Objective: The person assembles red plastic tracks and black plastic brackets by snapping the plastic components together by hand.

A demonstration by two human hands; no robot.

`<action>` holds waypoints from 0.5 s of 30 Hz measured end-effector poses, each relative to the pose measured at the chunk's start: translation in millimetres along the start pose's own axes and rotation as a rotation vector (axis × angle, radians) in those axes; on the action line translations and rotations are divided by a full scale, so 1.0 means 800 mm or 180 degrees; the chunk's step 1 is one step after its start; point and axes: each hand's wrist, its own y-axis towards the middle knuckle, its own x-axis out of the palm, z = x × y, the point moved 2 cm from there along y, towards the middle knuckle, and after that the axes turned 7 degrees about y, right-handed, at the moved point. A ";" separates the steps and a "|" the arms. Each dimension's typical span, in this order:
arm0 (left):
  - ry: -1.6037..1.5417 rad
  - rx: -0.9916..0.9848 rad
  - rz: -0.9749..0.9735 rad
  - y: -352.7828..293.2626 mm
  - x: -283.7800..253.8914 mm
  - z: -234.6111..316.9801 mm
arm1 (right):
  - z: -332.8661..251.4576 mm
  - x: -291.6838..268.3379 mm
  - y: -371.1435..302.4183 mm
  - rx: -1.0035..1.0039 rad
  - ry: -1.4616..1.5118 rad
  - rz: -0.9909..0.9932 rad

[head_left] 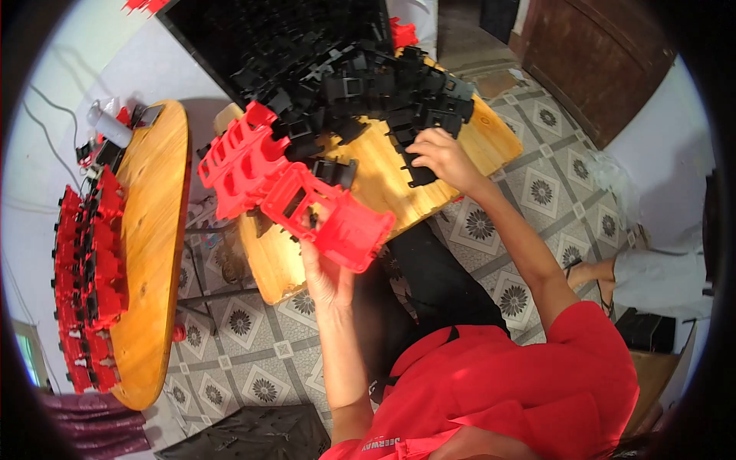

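My left hand (327, 272) is closed around the underside of a red plastic housing (353, 230), a boxy frame with a rectangular opening, held up above the near edge of the wooden table (268, 272). Most of its fingers are hidden behind the part. Farther right, my right hand (446, 159) has its fingers curled onto a black plastic part (420, 175) at the edge of a heap of black plastic parts (360, 88). More red housings (244, 161) lie on the table just beyond the one in my left hand.
A black tray or bin (230, 46) stands tilted behind the heap. To the left, a second wooden table (153, 253) carries rows of red and black assemblies (88, 284). Another person's leg (594, 272) shows at the right, over the patterned tile floor (537, 192).
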 end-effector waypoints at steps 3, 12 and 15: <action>0.0032 0.0047 -0.0007 0.003 -0.009 0.005 | -0.101 -0.043 0.031 -0.0126 0.0535 0.0045; 0.0552 -0.0212 -0.0172 0.002 0.009 0.007 | -0.203 -0.026 0.053 -0.0863 0.0741 -0.0473; 0.0605 -0.0144 -0.0273 -0.001 0.021 0.011 | -0.206 -0.020 0.050 -0.0953 0.0626 -0.0545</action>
